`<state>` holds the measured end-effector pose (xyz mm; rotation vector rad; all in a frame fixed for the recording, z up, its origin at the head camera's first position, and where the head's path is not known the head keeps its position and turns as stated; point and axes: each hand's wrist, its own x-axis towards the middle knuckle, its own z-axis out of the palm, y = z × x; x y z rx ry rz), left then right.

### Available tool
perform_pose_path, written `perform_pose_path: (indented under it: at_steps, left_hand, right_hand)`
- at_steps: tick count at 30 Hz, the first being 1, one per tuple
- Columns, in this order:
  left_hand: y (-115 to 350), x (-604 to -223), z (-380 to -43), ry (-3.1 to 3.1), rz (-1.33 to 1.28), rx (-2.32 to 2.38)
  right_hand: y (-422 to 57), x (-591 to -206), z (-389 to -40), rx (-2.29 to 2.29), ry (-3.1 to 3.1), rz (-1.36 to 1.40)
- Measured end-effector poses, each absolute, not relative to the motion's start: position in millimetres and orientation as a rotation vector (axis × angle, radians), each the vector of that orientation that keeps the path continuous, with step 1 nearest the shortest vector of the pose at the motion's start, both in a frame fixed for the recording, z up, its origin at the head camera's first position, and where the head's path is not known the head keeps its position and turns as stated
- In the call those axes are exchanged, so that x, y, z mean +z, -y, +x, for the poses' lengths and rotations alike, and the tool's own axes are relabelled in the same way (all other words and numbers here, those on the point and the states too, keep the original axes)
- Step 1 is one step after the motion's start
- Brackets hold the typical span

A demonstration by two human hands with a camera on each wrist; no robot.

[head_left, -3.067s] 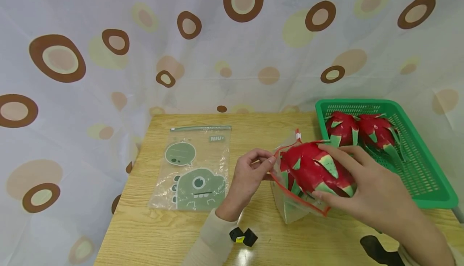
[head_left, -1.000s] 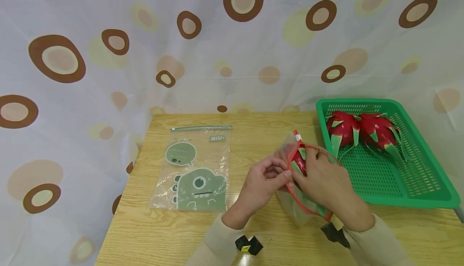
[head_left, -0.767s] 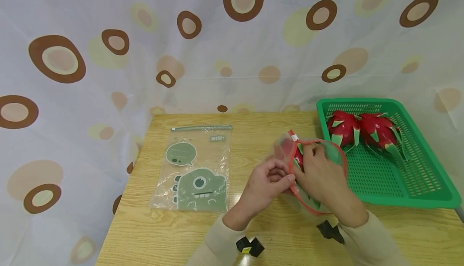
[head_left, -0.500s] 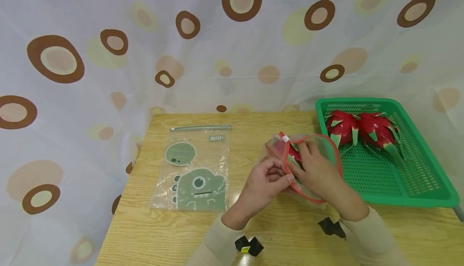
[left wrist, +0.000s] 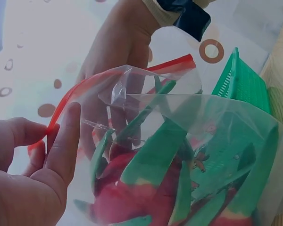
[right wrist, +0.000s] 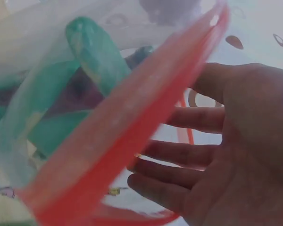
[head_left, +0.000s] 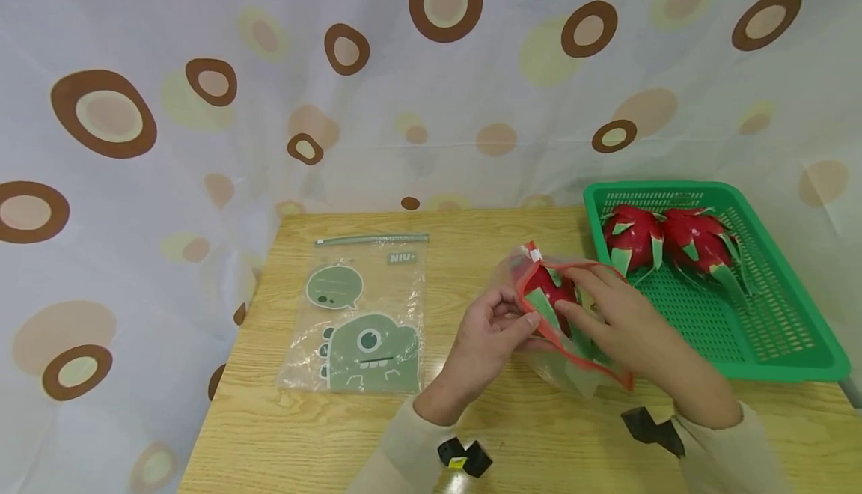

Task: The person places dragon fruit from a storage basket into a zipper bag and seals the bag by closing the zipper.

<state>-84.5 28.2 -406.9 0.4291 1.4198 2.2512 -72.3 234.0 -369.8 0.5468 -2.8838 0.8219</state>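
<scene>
A clear zip bag (head_left: 572,378) with a red slider rim stands on the table, its mouth spread. My left hand (head_left: 481,344) pinches the near left part of that rim between thumb and fingers, which the left wrist view also shows. Inside the bag lie red dragon fruits (head_left: 548,292) with green scales; two are partly visible through the film (left wrist: 231,110) in the left wrist view. My right hand (head_left: 629,325) is at the mouth, its fingers reaching in over the fruit. Those fingers (right wrist: 179,150) are extended, and nothing shows in their grasp.
A green basket (head_left: 795,314) at the right holds two more dragon fruits (head_left: 663,239). Flat at the left lies another clear zip bag (head_left: 364,329) with a green monster print. A patterned curtain (head_left: 377,105) hangs behind the wooden table (head_left: 323,441).
The dragon fruit that my right hand held at the mouth has gone down into the bag. After reaching inside, the right hand has drawn back a little rightward. My left hand keeps its pinch.
</scene>
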Motion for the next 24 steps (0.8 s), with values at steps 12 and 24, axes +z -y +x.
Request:
perform_pose_path:
  at_steps: [12, 24]
  left_hand:
    - [-33, -409, -86, -1.365, 0.416, 2.329]
    - [-37, -412, -86, -1.355, 0.414, 2.362]
  right_hand:
    - [-258, -372, -27, 0.728, 2.81, 0.344]
    - [-266, -390, -3, 0.805, 3.083, 0.068]
